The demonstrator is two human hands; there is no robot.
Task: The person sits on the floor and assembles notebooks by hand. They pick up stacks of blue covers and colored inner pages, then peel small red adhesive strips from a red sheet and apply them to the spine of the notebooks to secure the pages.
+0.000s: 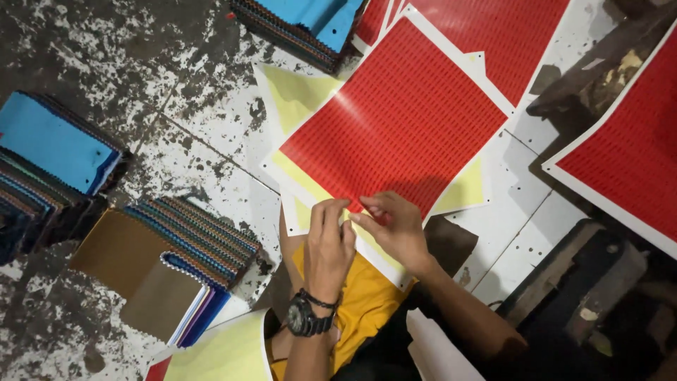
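A red sticker sheet (395, 120) with a white border lies on pale yellow backing sheets (300, 95) on the floor in front of me. My left hand (328, 243), with a black watch and bracelet at the wrist, pinches at the sheet's near edge. My right hand (395, 229) meets it there, fingertips on the same red edge. Both hands seem to pick at a small sticker, too small to make out. My knee in yellow cloth (363, 300) sits under the hands.
Fanned fabric swatch books lie at left (176, 264), far left (49, 155) and top (303, 21). More red sheets lie top right (508, 28) and right (635, 148). A yellow sheet (226, 353) is near my leg. Dark clutter (585, 282) fills the lower right on the stained floor.
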